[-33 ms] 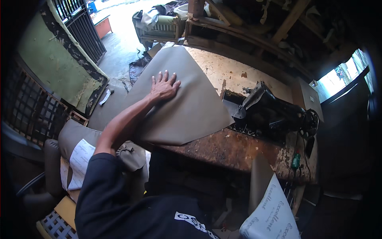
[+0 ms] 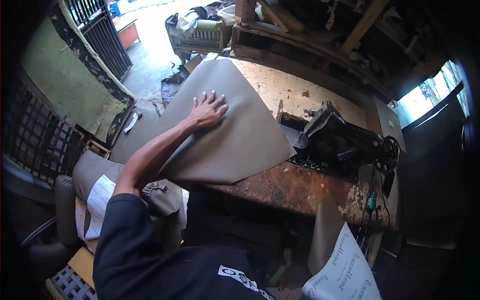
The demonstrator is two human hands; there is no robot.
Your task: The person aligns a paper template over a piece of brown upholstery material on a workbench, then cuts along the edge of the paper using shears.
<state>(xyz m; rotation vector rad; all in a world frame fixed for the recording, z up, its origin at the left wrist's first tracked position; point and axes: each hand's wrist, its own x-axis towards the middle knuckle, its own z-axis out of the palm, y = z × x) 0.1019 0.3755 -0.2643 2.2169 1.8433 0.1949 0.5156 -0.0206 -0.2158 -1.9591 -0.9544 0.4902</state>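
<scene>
Head view shows your left hand (image 2: 207, 111) palm down, fingers spread, bearing on the grey-brown sheet (image 2: 240, 132) and pinching nothing; your right hand is out of sight, so its state, and whether it touches anything, cannot be told. To steady the sheet well, let the whole palm share the load rather than the fingertips, since this smooth, pliable covering would probably dent or pucker under a hard point. Soft ripples show beside your palm, so light strokes outward toward the edges should flatten them better than one heavy push. The sheet lies over the left part of the worn wooden table (image 2: 272, 187), its right corner just beside the black sewing machine (image 2: 350, 137); whether that corner goes beneath the presser foot is too dark to tell. Mind that corner, as a careless slide could catch it on the metal. Farther right, a small green item (image 2: 371, 201) sits near the table's front edge, and below it stands a curled piece with white printed backing (image 2: 345, 272), best left clear of your sleeve.
</scene>
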